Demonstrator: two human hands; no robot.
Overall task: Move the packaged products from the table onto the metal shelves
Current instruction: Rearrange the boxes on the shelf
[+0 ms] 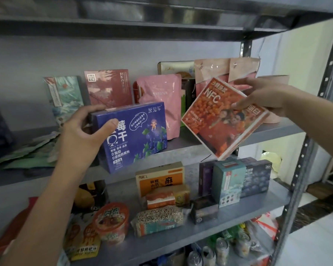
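Blue box (135, 135) of dried blueberries stood upright at the front of the middle shelf (190, 150) of the metal shelves (299, 169), its lower edge overlapping the shelf's front lip; couldn't tell if it rested there or hung in the grip. Left hand (85, 127) held it at the upper left corner, thumb flat on the front face, fingers (96, 109) curled over the top edge. Right hand (265, 96) pinched the orange box (223, 120) marked NFC at its upper right corner, thumb on the printed face and the other fingers (240, 82) along the top and behind. That box was tilted, left side down, held in the air in front of the same shelf, with its lowest corner dipping below the front lip. Behind both: pink pouch (161, 96) just right of the blue box, red box (108, 87) at the back, pale pink pouches (219, 70) behind the orange box. Lower shelf (248, 214) carried a teal box (229, 183), a grain pack (160, 219) lying flat and a noodle cup (112, 221)
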